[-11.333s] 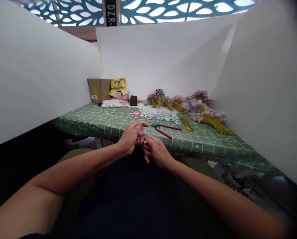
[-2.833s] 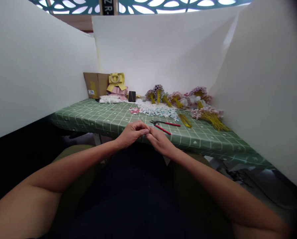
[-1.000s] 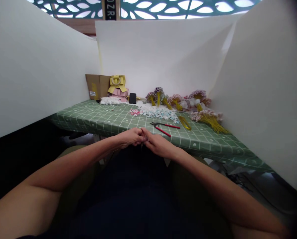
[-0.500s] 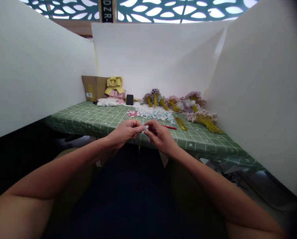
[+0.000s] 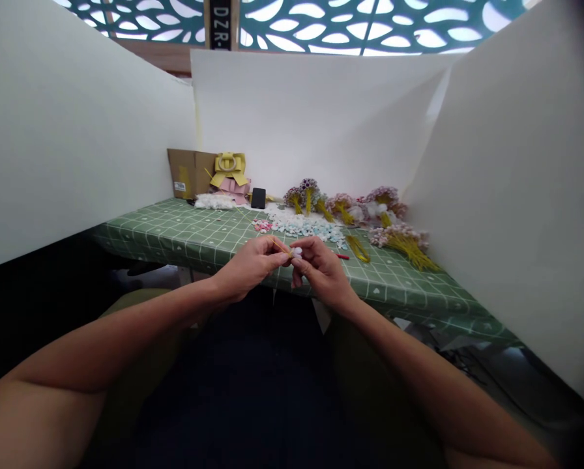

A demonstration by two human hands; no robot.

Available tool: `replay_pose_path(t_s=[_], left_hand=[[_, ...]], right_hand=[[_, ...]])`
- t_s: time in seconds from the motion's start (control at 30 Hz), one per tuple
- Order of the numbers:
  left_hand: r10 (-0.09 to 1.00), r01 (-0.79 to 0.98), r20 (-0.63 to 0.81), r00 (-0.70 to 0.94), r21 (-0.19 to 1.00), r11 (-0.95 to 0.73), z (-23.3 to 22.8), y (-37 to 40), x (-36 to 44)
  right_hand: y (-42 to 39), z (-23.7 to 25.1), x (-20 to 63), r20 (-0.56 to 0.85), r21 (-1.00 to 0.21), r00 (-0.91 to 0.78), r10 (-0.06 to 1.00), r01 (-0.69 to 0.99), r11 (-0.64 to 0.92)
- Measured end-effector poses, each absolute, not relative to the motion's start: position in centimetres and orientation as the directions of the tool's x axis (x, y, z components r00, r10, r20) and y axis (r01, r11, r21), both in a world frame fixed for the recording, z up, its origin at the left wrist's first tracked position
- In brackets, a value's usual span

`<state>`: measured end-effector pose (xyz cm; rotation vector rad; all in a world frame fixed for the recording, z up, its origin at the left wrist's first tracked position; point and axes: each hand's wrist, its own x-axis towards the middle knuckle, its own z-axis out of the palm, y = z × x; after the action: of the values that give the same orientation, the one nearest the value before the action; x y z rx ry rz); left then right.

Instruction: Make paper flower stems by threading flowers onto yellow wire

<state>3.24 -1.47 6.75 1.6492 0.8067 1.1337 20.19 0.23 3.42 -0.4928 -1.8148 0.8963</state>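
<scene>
My left hand (image 5: 253, 266) pinches a thin yellow wire stem (image 5: 279, 245) that slants up to the left. My right hand (image 5: 321, 268) pinches a small white flower piece (image 5: 297, 251) at the stem's tip. Both hands meet in front of the near edge of the green checked table (image 5: 194, 238). Behind my right hand the red plier handles (image 5: 341, 256) show only at their tip. A pile of small white, blue and pink flower pieces (image 5: 304, 225) lies just beyond the hands.
Finished flower bunches with yellow stems (image 5: 399, 238) lie at the right back. A loose yellow wire bundle (image 5: 358, 247), a black phone (image 5: 258, 198), a cardboard box (image 5: 189, 173) and yellow and pink bows (image 5: 229, 170) sit farther back. White boards wall the table on three sides.
My hands have lifted a little from the table edge and stayed together. The yellow stem now shows above my left fingers, with the white flower piece at its tip.
</scene>
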Motion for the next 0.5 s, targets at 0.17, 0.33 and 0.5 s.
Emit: replay_pose_path(t_s=[0.17,0.33,0.5], left_hand=[[0.881,0.028,0.305,0.362,0.941,-0.337,7.17,-1.86,3.20],[0.897,0.019,0.254,0.363,0.960,-0.279,7.20,-1.98,3.30],[0.917,-0.030,0.147,0.370,0.989,-0.147,7.05,-2.05,3.56]], right_hand=[[0.11,3.14,20.13,0.620,-0.746,-0.363,0.696,0.004,0.666],[0.18,2.79,20.19,0.665,-0.689,-0.332,0.669,0.073,0.721],[0.12,2.58,20.24,0.689,-0.655,-0.314,0.654,0.118,0.747]])
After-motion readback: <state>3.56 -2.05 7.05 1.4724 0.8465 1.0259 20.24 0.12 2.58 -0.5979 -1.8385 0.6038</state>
